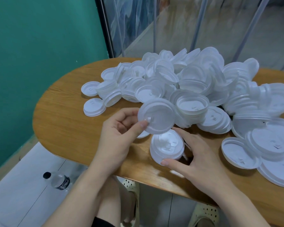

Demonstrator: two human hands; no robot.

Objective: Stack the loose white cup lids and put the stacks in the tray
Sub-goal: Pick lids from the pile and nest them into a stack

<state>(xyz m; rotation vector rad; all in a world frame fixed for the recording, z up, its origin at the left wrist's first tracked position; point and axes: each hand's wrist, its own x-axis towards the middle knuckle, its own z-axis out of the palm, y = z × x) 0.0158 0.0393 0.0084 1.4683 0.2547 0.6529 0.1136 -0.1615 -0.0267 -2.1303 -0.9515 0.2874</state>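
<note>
The person's forearms (82, 190) are bare, without sleeves; cream perforated clogs (203, 215) cover the feet, a dark hem (103, 222) at one knee.

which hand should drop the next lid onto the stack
Left. The left hand already pinches a single lid tilted just above the small stack, while the right hand grips that stack on the table, steadying it.

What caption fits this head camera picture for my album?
Left hand pinches one lid above the stack in the right hand.
</note>
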